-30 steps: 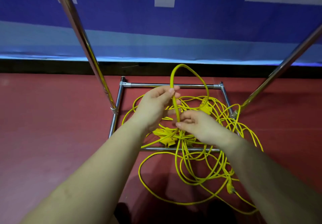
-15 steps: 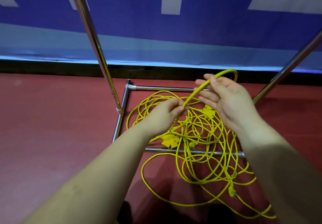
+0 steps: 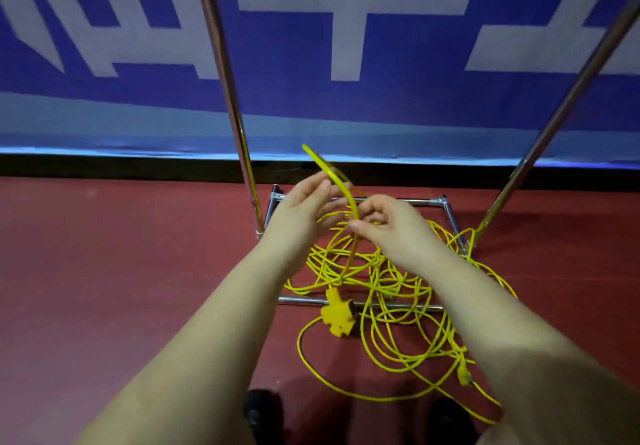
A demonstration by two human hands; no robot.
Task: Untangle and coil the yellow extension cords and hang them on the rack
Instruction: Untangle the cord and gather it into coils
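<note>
Nearest the camera, two dark shoes [image 3: 258, 410] stand on the red floor [image 3: 104, 289], and loose cord [image 3: 398, 285] loops run out from the pile toward them, one ending in a small plug [image 3: 464, 375]. A yellow multi-outlet block [image 3: 337, 315] lies at the rack's near base bar [image 3: 298, 301]; the rest of the cord lies tangled inside and across the base frame. Above the pile, the right hand [image 3: 391, 230] pinches a raised strand [image 3: 346, 199] between thumb and curled fingers. The left hand [image 3: 301, 212] has relaxed, nearly straight fingers beside the strand's upper part; whether they touch it cannot be told. The strand descends toward the block. Beyond stand the rack [image 3: 225, 81] uprights and a blue banner [image 3: 311, 46]. Judged step: untangling and starting the first coil; nothing appears to hang from the visible rack uprights. The next move calls for feeding the strand hand over hand, freeing it from crossing loops without dragging the block or snagging the base bars.
</note>
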